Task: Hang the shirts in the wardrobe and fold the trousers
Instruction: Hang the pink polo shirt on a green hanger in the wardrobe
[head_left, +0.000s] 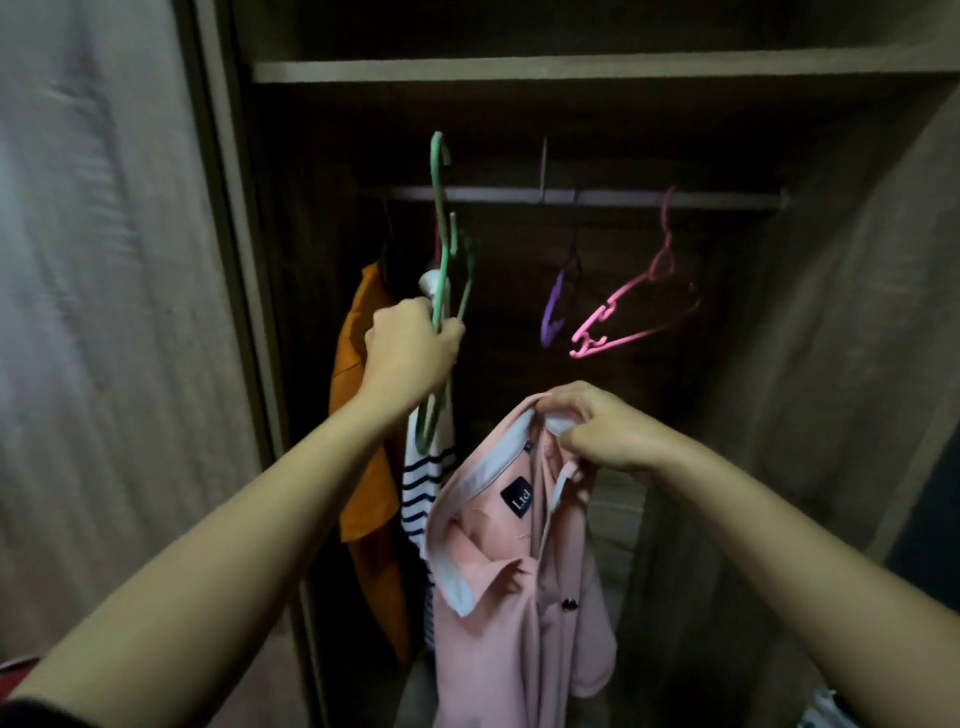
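Nearest the camera, the person's right hand (608, 431) is pinching the pink shirt (519, 597) by its white-lined collar, and the garment is dangling below with the collar gaping and a dark label showing. A little farther in and to the left, the left hand (410, 353) is gripping a green hanger (441, 234) around its lower frame. It is holding it hook-up and, by the look of it, clear of the rail (649, 197). Behind that hand an orange shirt (363, 415) and a striped shirt (423, 483) are hanging at the rail's left end, so two shirts appear done. The pink one is not yet on its hanger, and no trousers are showing, so the folding cannot be judged. Deeper in, a purple hanger (553, 312) and a pink hanger (639, 306) are hanging bare toward the middle and right. A free stretch of rail is lying between the striped shirt and the purple hanger, probably the easiest slot. A thin vertical support is meeting the rail near that stretch. The shelf (571, 70) is sitting close above, limiting how high a hook can be lifted. The wardrobe wall (857, 312) is closing in on the right, the door edge on the left.
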